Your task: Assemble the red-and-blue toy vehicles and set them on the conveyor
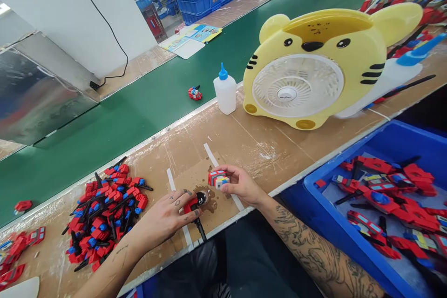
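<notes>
Between the thumb and fingers of my right hand (237,184) is a small red toy part (217,178) with white, yellow and blue patches. My left hand (171,212) grips another red toy part (189,206) with a black rod (200,230) pointing down toward the table edge. Close by that part, between my hands, sits a small round dark-centred dish or cap (201,198), on a stained piece of brown cardboard (209,202). Left of my left hand lies a heap of red, blue and black toy parts (104,214).
A yellow tiger-faced fan (296,86) stands at the right beside a white squeeze bottle (225,93) with a blue tip. A blue bin (314,191) of red toy parts is at my right. Behind runs a green conveyor belt (146,107) carrying a toy part (194,93).
</notes>
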Demonstrator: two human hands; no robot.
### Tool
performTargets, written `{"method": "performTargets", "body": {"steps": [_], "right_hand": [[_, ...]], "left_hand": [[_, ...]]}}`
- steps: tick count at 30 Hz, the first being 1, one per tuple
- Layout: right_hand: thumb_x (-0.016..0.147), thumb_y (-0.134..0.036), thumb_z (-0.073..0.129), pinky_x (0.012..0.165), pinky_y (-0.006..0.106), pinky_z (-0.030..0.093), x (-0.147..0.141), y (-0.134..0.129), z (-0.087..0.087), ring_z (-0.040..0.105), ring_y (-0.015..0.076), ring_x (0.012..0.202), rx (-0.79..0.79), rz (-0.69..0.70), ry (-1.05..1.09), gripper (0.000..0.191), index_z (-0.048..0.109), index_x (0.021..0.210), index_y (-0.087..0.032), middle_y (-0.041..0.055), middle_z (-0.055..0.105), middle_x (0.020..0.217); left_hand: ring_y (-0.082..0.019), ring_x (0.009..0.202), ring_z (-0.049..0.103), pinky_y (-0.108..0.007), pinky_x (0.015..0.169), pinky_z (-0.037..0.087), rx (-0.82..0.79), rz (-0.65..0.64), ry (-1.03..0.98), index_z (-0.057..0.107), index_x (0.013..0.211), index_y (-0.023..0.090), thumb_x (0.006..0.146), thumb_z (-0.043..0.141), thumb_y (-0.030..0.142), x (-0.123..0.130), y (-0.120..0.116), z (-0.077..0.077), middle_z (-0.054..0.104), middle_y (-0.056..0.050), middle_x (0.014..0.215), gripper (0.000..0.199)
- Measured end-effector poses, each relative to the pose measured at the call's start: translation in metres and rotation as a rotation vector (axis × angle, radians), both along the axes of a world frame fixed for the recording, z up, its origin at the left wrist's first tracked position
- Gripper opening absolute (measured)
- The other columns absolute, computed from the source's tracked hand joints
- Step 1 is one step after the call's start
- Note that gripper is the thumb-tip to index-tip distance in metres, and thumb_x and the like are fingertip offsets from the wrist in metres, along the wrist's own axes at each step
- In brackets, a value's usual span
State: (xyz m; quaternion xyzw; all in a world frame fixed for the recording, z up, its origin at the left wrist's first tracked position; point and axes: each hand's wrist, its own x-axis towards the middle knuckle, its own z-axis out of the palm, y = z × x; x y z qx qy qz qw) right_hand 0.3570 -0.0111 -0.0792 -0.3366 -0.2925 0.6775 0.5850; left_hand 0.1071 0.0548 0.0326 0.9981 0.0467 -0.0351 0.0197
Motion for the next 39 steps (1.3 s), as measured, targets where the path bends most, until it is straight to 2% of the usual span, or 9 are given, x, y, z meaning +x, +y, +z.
{"method": "performTargets", "body": {"steps": [4,13,20,23,26,30,33,36,39], "right_hand": [[0.059,-0.03,0.092,0.088,0.032,0.051,0.0,0.001,-0.001,0.068,0.0184,0.092,0.005,0.013,0.0,0.058,0.067,0.11,-0.019,0.0058,0.073,0.102],[0.058,-0.021,0.092,0.087,0.029,0.051,-0.002,0.001,-0.004,0.067,0.0169,0.096,0.035,0.008,0.006,0.064,0.065,0.116,-0.021,0.0052,0.073,0.107],[0.06,-0.02,0.091,0.081,0.03,0.054,-0.002,0.0,0.0,0.067,0.0187,0.091,0.025,0.001,-0.005,0.061,0.066,0.116,-0.021,0.0052,0.072,0.103],[0.061,-0.019,0.091,0.082,0.03,0.053,-0.002,0.0,0.001,0.067,0.0187,0.093,0.021,-0.002,-0.01,0.062,0.066,0.118,-0.021,0.0056,0.072,0.104],[0.06,-0.02,0.091,0.086,0.031,0.052,-0.001,0.0,0.0,0.067,0.0194,0.096,0.015,-0.002,-0.004,0.065,0.065,0.119,-0.021,0.006,0.072,0.107],[0.06,-0.02,0.092,0.09,0.034,0.051,-0.004,0.0,0.004,0.067,0.0208,0.103,0.044,0.01,-0.008,0.071,0.06,0.123,-0.023,0.0071,0.069,0.114],[0.06,-0.02,0.092,0.092,0.033,0.05,-0.01,0.0,0.013,0.066,0.0204,0.103,0.12,-0.013,-0.067,0.066,0.059,0.117,-0.023,0.0065,0.068,0.114],[0.06,-0.023,0.093,0.091,0.032,0.05,-0.018,-0.001,0.026,0.066,0.0197,0.1,0.163,-0.018,-0.148,0.063,0.059,0.113,-0.022,0.0054,0.067,0.109],[0.059,-0.028,0.093,0.086,0.032,0.051,-0.027,-0.001,0.039,0.066,0.0202,0.095,0.183,-0.016,-0.204,0.066,0.059,0.115,-0.022,0.0054,0.067,0.105]], "left_hand": [[-0.025,0.109,0.053,-0.037,0.09,0.05,0.02,-0.019,0.012,0.064,0.119,0.026,0.098,0.04,0.013,0.003,-0.001,0.002,0.056,-0.013,0.125,0.034],[-0.027,0.108,0.052,-0.039,0.088,0.052,0.022,-0.025,0.061,0.064,0.118,0.023,0.095,0.046,0.009,0.007,-0.004,0.002,0.055,-0.013,0.124,0.032],[-0.029,0.115,0.049,-0.044,0.095,0.049,-0.092,0.036,0.08,0.059,0.131,0.027,0.09,0.046,0.005,0.004,-0.002,0.0,0.052,-0.014,0.131,0.049],[-0.029,0.119,0.048,-0.045,0.099,0.047,-0.254,0.116,0.04,0.057,0.135,0.03,0.086,0.045,0.001,-0.003,-0.001,-0.001,0.05,-0.013,0.135,0.058],[-0.026,0.12,0.05,-0.041,0.099,0.046,-0.506,0.28,-0.106,0.061,0.129,0.031,0.09,0.045,0.004,-0.012,-0.001,-0.007,0.051,-0.011,0.136,0.051],[-0.027,0.117,0.056,-0.04,0.1,0.046,-0.969,0.678,-0.517,0.066,0.122,0.025,0.089,0.063,0.019,-0.018,-0.008,-0.024,0.06,-0.012,0.125,0.033],[-0.025,0.107,0.062,-0.037,0.095,0.049,-1.256,0.924,-0.876,0.068,0.117,0.023,0.077,0.079,0.029,-0.015,-0.016,-0.037,0.067,-0.01,0.115,0.042],[-0.023,0.1,0.065,-0.036,0.093,0.05,-1.383,0.965,-1.046,0.069,0.114,0.024,0.071,0.084,0.035,-0.009,-0.022,-0.043,0.07,-0.007,0.11,0.047],[-0.024,0.099,0.066,-0.039,0.093,0.051,-1.379,0.961,-1.036,0.069,0.115,0.022,0.07,0.084,0.035,-0.006,-0.024,-0.043,0.071,-0.009,0.108,0.049]]}}
